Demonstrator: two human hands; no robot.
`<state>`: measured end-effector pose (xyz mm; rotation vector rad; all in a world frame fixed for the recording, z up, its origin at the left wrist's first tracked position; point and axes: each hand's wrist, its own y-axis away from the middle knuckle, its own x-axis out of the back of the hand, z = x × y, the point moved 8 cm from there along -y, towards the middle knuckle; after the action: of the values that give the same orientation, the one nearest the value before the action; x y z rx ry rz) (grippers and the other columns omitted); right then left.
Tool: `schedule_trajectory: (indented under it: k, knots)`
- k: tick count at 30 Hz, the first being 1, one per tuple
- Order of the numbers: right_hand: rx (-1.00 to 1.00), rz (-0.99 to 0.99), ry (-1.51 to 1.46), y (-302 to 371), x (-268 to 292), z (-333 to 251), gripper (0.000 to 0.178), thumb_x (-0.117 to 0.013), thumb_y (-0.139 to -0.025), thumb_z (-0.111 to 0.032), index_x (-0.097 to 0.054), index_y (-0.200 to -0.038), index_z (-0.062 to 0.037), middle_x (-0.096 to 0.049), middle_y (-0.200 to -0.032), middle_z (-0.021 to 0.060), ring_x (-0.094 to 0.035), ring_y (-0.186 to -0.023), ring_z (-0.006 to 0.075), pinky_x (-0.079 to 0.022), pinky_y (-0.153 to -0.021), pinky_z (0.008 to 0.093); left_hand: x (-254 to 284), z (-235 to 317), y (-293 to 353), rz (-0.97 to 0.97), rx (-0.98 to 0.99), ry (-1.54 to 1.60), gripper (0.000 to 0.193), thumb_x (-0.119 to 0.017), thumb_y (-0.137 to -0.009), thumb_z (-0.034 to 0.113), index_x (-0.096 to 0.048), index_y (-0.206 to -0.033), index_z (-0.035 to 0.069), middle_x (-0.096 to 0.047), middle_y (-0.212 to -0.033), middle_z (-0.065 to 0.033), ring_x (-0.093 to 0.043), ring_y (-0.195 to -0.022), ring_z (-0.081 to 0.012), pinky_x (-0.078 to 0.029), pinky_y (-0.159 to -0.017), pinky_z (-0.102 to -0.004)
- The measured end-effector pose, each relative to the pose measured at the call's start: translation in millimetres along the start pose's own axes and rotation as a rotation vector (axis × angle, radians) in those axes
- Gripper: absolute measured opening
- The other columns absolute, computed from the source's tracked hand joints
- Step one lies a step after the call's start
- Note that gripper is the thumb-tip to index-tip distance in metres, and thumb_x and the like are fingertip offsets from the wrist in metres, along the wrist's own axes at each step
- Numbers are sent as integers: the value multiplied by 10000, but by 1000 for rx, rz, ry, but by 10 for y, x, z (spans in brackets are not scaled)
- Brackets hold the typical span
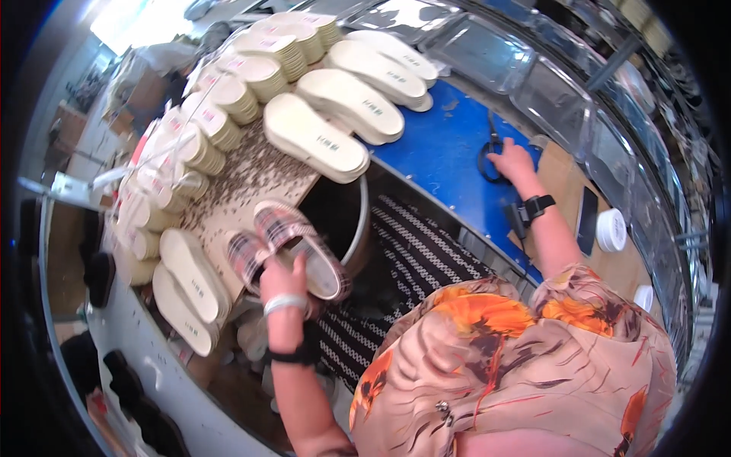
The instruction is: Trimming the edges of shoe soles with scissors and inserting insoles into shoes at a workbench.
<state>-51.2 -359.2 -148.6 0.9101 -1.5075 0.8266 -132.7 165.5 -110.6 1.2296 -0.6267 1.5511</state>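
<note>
My left hand [280, 280] is closed on a pair of plaid slip-on shoes [282, 219], pink, white and dark. It holds them at the edge of the work table, with one shoe's opening and pale inside facing up. Over on the right, my right hand [515, 161] has its fingers closed at the handles of black scissors [485, 163]. The scissors lie on the blue table top [434, 164], blades pointing away from me. Cream insoles [324, 141] in large pairs lie between the two hands, farther back.
Several stacks of cream insoles [228, 95] line the far left edge. More insoles [190, 286] rest near the left front. Small dark scraps [251, 164] litter the board. A bin [356, 228] sits below the table gap. A phone [587, 221] and white round container [611, 230] lie at right.
</note>
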Motion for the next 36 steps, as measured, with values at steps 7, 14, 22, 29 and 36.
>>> schedule_trajectory:
  k: [7, 14, 22, 29, 36]
  knots:
    - [-156, -319, -662, -229, -219, 188, 496, -665, -685, -194, -491, -1121, -35, -576, -613, 72, -582, -528, 172, -472, -485, 279, 121, -459, 81, 259, -76, 87, 267, -468, -808, 213, -587, -745, -18, -561, -707, -264, -551, -681, -435, -434, -616, -494]
    - [174, -916, -1713, 734, 390, -1209, 402, -549, -791, -149, -450, -1174, -77, -557, -742, 34, -525, -542, 90, -440, -468, 206, 694, -623, 823, 309, -412, 520, 237, -613, -690, 106, -607, -894, -15, -612, -791, -98, -581, -725, -186, -449, -667, -284]
    - [1260, -888, -856, 2069, 784, -2800, 565, -728, -665, -313, -511, -1109, -39, -560, -837, 81, -554, -771, 162, -454, -679, 296, 791, -597, 1184, 134, -433, 493, 303, -588, -694, -9, -604, -997, -11, -628, -960, -97, -591, -895, -196, -439, -804, -286]
    - [1527, -454, -664, 2274, 879, -2981, 525, -718, -641, -351, -548, -1042, -58, -560, -744, 127, -585, -705, 303, -477, -633, 372, 755, -664, 1253, 105, -421, 482, 272, -590, -698, -18, -615, -968, -2, -632, -950, -93, -595, -881, -182, -446, -787, -277]
    - [1377, -665, -588, 2205, 623, -2798, 495, -730, -625, -348, -568, -1004, -73, -572, -704, 99, -591, -667, 278, -473, -606, 359, 661, -695, 1093, 123, -388, 380, 306, -593, -709, -26, -610, -1013, 7, -634, -970, -92, -597, -880, -170, -453, -785, -276]
